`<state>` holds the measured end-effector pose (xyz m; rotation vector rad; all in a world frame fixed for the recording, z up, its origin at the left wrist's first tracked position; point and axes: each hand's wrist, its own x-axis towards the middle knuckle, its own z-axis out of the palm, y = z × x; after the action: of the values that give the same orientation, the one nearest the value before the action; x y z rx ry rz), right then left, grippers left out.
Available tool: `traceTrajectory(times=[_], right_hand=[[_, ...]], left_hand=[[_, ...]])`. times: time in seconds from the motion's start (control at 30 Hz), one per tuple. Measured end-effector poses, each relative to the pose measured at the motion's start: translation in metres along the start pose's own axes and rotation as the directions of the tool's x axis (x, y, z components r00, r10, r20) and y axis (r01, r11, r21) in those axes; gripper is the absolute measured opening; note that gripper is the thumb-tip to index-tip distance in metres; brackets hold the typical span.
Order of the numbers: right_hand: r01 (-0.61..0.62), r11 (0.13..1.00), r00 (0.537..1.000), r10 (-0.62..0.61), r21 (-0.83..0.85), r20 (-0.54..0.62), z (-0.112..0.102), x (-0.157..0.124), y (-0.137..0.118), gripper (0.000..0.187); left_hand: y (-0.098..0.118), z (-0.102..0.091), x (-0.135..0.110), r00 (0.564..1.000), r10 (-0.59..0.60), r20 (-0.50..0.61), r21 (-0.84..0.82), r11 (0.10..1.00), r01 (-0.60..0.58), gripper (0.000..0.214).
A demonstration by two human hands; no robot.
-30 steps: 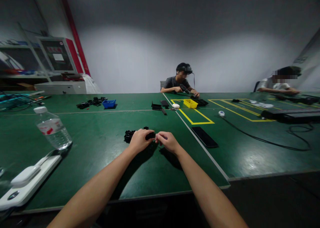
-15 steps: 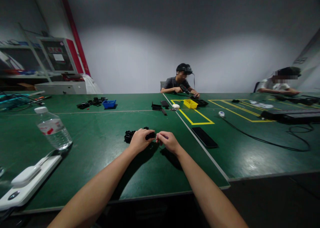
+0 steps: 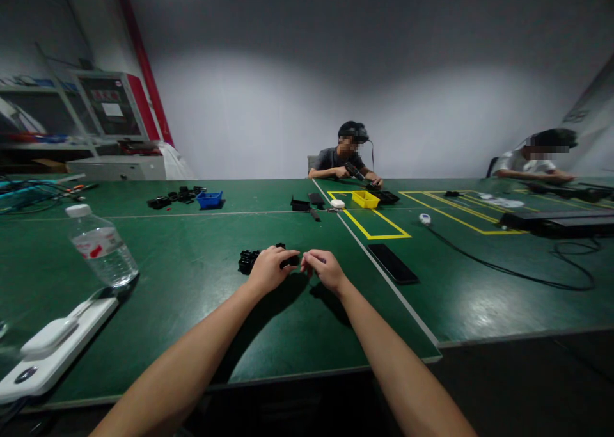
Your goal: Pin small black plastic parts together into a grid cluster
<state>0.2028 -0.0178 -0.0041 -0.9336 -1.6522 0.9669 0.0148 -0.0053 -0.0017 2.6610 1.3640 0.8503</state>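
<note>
Over the green table (image 3: 192, 315), my left hand (image 3: 269, 267) is curled around a black part (image 3: 290, 259) whose right end shows past the fingers. More of a black, bumpy assembly (image 3: 247, 262) lies at that hand's left side; I cannot tell whether it joins the held part. Just to the right, my right hand (image 3: 323, 269) is closed in a pinch, its fingertips close to the end of the black part. Whatever is between those fingertips is too small to make out.
A phone-like black slab (image 3: 393, 263) lies to the right. At left stand a water bottle (image 3: 103, 248) and a white power strip (image 3: 57, 347). Farther back are a blue bin (image 3: 210, 199), a yellow bin (image 3: 365, 199) and black parts (image 3: 177, 196). Two people sit across the table.
My right hand's fingers have shifted slightly and are drawn closer together at the tips. The left hand stays in nearly the same place, with its index finger a little straighter.
</note>
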Motion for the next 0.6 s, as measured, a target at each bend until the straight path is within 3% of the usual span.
traceTrajectory(times=[0.17,0.33,0.6], right_hand=[[-0.047,0.995,0.999,0.050,0.086,-0.022,0.0005,0.0000,-0.0020,0.034],[-0.012,0.996,1.000,0.012,0.091,0.006,0.0025,-0.0004,-0.0015,0.033],[0.026,0.999,0.999,-0.025,0.022,-0.024,0.0026,-0.0015,-0.0034,0.034]], left_hand=[[-0.0005,-0.0002,0.0004,0.997,-0.053,-0.055,-0.058,0.997,0.049,0.036],[-0.0036,0.0009,0.0003,0.993,-0.095,-0.068,-0.092,0.992,0.088,0.035],[-0.0026,0.0006,0.0004,0.995,-0.058,-0.080,-0.062,0.997,0.053,0.034]])
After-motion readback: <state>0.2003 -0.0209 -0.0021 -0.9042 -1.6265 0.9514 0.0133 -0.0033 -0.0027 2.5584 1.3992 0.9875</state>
